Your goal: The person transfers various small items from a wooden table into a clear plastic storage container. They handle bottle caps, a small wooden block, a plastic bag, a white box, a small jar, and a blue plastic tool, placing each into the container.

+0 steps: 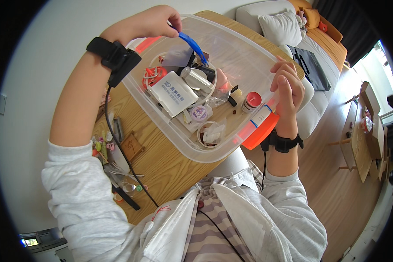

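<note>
My left hand (163,26) pinches one end of a curved blue plastic strip (192,44) above a clear plastic storage bin (196,155). The strip's far end reaches down to the items inside. At the bin's right rim is my right hand (287,86), fingers loosely bent and apart; any contact with the rim is unclear. Inside lie a white box with printing (174,93), a silver and black object (196,78), a red-and-white item (154,76), a round purple-lidded container (199,113), a stacked red-topped container (252,100) and a small round clear tub (211,134).
The bin has orange-red handles (261,132) and stands on a wooden table (163,177). Left of it lie a wooden block (132,147), a black-handled tool (126,198) and small craft items. A sofa (301,118) is beyond the right side. Cables run from both wrist straps.
</note>
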Tool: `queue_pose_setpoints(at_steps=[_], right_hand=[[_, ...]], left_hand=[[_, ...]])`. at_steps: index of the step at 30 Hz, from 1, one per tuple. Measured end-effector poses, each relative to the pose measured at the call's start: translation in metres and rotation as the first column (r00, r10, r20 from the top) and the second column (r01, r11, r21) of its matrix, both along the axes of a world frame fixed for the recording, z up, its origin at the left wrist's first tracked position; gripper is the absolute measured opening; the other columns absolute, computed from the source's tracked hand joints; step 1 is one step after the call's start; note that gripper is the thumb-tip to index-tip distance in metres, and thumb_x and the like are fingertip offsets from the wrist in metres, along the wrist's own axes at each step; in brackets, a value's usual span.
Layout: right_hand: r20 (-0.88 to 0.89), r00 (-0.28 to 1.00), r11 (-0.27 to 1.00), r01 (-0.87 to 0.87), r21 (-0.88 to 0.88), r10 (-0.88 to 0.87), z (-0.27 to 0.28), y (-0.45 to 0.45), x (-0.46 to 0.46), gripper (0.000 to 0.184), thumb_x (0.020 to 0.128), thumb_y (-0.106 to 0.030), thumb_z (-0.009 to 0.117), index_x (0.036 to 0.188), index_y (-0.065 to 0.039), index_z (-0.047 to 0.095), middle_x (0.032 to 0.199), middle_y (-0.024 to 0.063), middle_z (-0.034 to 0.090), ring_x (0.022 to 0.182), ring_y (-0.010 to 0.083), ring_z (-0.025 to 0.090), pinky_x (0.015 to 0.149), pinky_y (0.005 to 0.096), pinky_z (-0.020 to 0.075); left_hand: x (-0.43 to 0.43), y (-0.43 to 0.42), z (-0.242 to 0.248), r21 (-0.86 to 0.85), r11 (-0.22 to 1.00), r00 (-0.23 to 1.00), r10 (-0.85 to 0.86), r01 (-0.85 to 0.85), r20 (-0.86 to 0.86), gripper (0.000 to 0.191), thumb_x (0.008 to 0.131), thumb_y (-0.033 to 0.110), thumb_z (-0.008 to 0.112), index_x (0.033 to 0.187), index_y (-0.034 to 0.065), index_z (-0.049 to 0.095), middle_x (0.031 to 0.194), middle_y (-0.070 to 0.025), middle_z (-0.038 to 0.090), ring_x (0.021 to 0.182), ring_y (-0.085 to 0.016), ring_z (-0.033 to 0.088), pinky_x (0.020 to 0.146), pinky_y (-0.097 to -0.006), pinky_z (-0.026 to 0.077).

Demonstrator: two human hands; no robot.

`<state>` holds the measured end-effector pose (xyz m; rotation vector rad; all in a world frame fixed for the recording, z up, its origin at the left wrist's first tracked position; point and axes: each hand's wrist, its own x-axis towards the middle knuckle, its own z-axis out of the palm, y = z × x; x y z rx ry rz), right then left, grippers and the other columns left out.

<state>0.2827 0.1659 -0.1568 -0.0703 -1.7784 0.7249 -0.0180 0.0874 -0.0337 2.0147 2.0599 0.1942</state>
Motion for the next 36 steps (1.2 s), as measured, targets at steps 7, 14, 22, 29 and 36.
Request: queue_pose_setpoints(at_steps=[7,14,22,29,36], right_hand=[[0.0,1.0,1.0,0.014,-0.01,-0.014,0.0,-0.002,0.0,0.029,0.084,-0.014,0.048,0.057,-0.004,0.048,0.061,0.0036,0.046,0.079,0.0208,0.05,0.093,0.0418,0.0367],[0.008,1.0,1.0,0.014,-0.012,-0.014,0.001,-0.002,0.001,0.029,0.084,-0.014,0.048,0.057,-0.003,0.048,0.061,0.0036,0.046,0.08,0.0207,0.05,0.093,0.0422,0.0365],[0.007,1.0,1.0,0.013,-0.025,-0.013,0.0,-0.002,0.0,0.029,0.084,-0.014,0.048,0.057,-0.004,0.048,0.062,0.0034,0.046,0.081,0.0207,0.05,0.094,0.0428,0.0359],[0.017,1.0,1.0,0.014,-0.026,-0.014,0.0,-0.002,0.0,0.029,0.084,-0.015,0.047,0.057,-0.004,0.046,0.063,0.0037,0.046,0.081,0.021,0.05,0.094,0.0432,0.0356],[0.023,0.999,0.999,0.034,-0.025,-0.033,0.002,-0.004,0.0,0.031,0.084,-0.016,0.046,0.055,-0.003,0.045,0.063,0.0046,0.045,0.08,0.0209,0.05,0.095,0.0436,0.036]], left_hand=[[-0.006,-0.014,-0.008,-0.108,0.993,0.999,0.031,-0.035,-0.04,0.016,0.076,0.009,0.064,0.091,0.0022,0.06,0.084,-0.0068,0.06,0.078,-0.016,0.056,0.07,-0.0276,0.047],[-0.006,-0.018,-0.011,-0.217,0.963,0.986,0.165,-0.162,-0.004,0.018,0.077,0.01,0.066,0.092,0.0019,0.059,0.083,-0.0077,0.06,0.077,-0.015,0.056,0.064,-0.0271,0.047],[-0.013,-0.024,-0.018,-0.239,0.957,0.984,0.174,-0.164,0.023,0.022,0.079,0.012,0.066,0.094,0.0015,0.055,0.089,-0.0073,0.058,0.079,-0.015,0.056,0.064,-0.0269,0.048],[-0.021,-0.032,-0.012,-0.167,0.982,0.995,0.096,-0.091,0.024,0.028,0.078,0.02,0.067,0.095,0.0002,0.057,0.092,-0.0095,0.06,0.083,-0.018,0.057,0.068,-0.0294,0.048],[-0.021,-0.056,-0.006,-0.113,0.992,0.996,0.066,-0.058,0.064,0.026,0.081,0.022,0.064,0.093,0.0005,0.057,0.09,-0.0092,0.06,0.086,-0.018,0.056,0.078,-0.0306,0.045]])
